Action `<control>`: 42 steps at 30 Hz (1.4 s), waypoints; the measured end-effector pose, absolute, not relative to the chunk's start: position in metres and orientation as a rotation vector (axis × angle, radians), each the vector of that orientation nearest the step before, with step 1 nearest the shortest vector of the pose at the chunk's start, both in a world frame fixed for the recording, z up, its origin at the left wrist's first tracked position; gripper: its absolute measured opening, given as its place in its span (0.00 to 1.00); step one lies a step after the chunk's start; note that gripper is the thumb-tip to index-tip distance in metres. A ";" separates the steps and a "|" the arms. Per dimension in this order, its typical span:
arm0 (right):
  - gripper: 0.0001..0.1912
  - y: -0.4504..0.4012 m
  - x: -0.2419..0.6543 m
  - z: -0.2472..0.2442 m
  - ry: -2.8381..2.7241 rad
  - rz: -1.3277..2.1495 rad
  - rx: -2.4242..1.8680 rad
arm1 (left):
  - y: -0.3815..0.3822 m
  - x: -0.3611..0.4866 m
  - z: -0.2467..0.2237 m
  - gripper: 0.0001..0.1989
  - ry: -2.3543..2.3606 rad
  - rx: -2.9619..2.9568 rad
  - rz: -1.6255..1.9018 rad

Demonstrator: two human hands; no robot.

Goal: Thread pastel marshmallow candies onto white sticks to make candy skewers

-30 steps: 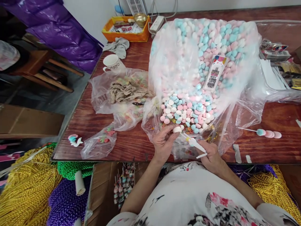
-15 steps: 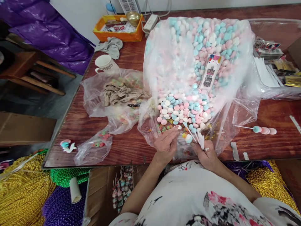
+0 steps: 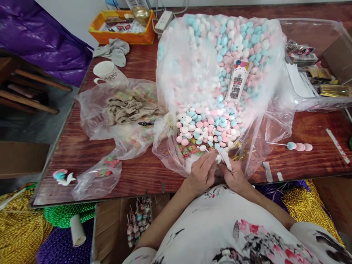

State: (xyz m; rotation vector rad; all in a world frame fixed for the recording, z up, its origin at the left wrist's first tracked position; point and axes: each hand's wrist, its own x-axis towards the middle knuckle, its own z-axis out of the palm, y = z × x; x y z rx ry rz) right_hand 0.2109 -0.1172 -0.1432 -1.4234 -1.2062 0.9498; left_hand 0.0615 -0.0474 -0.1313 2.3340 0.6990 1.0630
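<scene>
A large clear bag of pink, white and blue round pieces lies open, with loose pieces spilling at its mouth. Just below them, my left hand has its fingers pressed together beside a white-and-blue piece, which they partly hide. My right hand is closed on a bundle of white sticks whose ends point up toward the pieces. The fingertips of both hands almost meet. To the right, a stick with a blue and pink pieces lies on the wooden table.
At left are a crumpled cloth on plastic bags, a mug and a mermaid-tail piece. An orange box stands behind. A clear bin is at right. Finished sticks lie in a carton below.
The view has shifted, so the table things appear further left. Both hands have drawn closer together, and the left hand has moved lower, nearer my body.
</scene>
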 end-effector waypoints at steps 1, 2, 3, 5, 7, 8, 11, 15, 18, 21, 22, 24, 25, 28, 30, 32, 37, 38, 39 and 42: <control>0.09 -0.119 0.216 -0.145 -1.193 0.947 -1.452 | -0.044 0.058 -0.130 0.25 0.730 2.272 1.063; 0.09 -0.121 0.221 -0.147 -1.149 0.940 -1.485 | -0.040 0.052 -0.129 0.25 0.784 2.198 1.072; 0.11 -0.123 0.227 -0.148 -1.081 0.937 -1.513 | -0.034 0.045 -0.128 0.24 0.860 2.129 1.094; 0.16 -0.125 0.237 -0.150 -0.913 0.950 -1.533 | -0.021 0.028 -0.126 0.22 1.060 2.068 1.152; 0.19 -0.126 0.243 -0.151 -0.794 0.997 -1.499 | -0.008 0.015 -0.126 0.16 1.229 2.195 1.103; 0.19 -0.127 0.245 -0.150 -0.775 1.028 -1.476 | -0.003 0.010 -0.126 0.13 1.268 2.303 1.000; 0.19 -0.129 0.242 -0.148 -0.832 1.095 -1.422 | 0.004 0.011 -0.130 0.11 1.328 2.537 0.601; 0.19 -0.134 0.237 -0.148 -1.025 1.056 -1.434 | 0.004 0.020 -0.133 0.13 1.397 2.592 0.442; 0.17 -0.137 0.240 -0.149 -1.172 0.989 -1.457 | 0.004 0.018 -0.132 0.12 1.232 2.619 0.429; 0.13 -0.138 0.243 -0.152 -1.271 0.981 -1.463 | 0.005 0.014 -0.134 0.11 1.145 2.571 0.486; 0.12 -0.138 0.243 -0.153 -1.294 0.979 -1.464 | 0.005 0.013 -0.135 0.10 1.149 2.533 0.535; 0.10 -0.139 0.244 -0.155 -1.325 0.973 -1.462 | 0.005 0.011 -0.139 0.11 1.187 2.424 0.678; 0.09 -0.139 0.244 -0.156 -1.338 0.970 -1.461 | 0.004 0.011 -0.141 0.13 1.209 2.359 0.758; 0.08 -0.140 0.245 -0.153 -1.403 0.958 -1.461 | 0.002 0.012 -0.143 0.16 1.212 2.231 0.920; 0.08 -0.141 0.246 -0.147 -1.463 0.947 -1.477 | -0.002 0.013 -0.142 0.11 1.140 2.285 0.881; 0.09 -0.142 0.246 -0.141 -1.524 0.948 -1.500 | -0.009 0.013 -0.138 0.08 1.070 2.422 0.715; 0.10 -0.150 0.249 -0.132 -1.622 0.975 -1.513 | -0.031 -0.001 -0.130 0.09 1.025 2.555 0.497; 0.10 -0.152 0.249 -0.132 -1.624 0.976 -1.515 | -0.034 -0.006 -0.131 0.10 1.023 2.549 0.527; 0.09 -0.153 0.250 -0.133 -1.623 0.977 -1.519 | -0.036 -0.010 -0.132 0.10 1.040 2.539 0.576; 0.08 -0.154 0.251 -0.136 -1.612 1.000 -1.521 | -0.034 -0.024 -0.137 0.09 1.254 2.485 0.746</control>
